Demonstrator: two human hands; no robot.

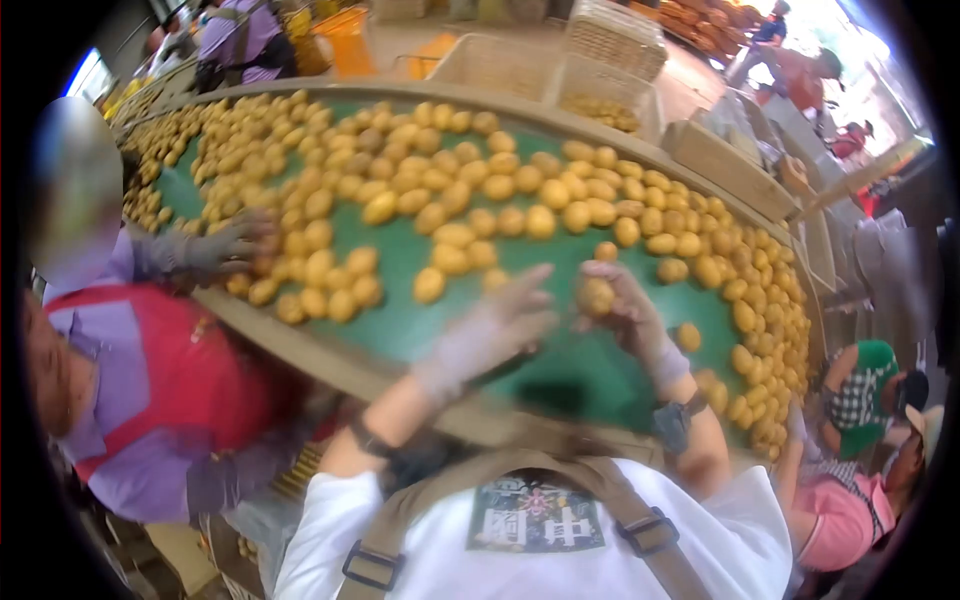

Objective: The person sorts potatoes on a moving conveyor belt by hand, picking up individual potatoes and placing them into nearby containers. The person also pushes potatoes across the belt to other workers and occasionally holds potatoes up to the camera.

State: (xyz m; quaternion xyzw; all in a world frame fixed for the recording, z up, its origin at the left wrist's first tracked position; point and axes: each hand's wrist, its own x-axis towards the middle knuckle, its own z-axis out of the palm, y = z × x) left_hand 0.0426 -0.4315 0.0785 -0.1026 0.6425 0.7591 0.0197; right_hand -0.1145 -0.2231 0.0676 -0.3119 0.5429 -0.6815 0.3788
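Many round to oval, yellow-brown fruits (455, 236) lie spread over a green sorting surface (395, 330). My right hand (640, 318), in a thin pale glove, holds one yellow-brown fruit (596, 297) between thumb and fingers. Another small fruit (605, 251) lies just beyond its fingertips. My left hand (508, 318), gloved the same way and a little blurred, hangs over the green surface with its fingers stretched out toward the right. Just past its fingertips is a partly hidden fruit (495, 279).
A co-worker's grey-gloved hand (225, 247) reaches among the fruits on the left. Beige plastic crates (500, 66) stand beyond the table's raised rim (400, 93). More people are at the right edge, including one in a pink shirt (845, 515).
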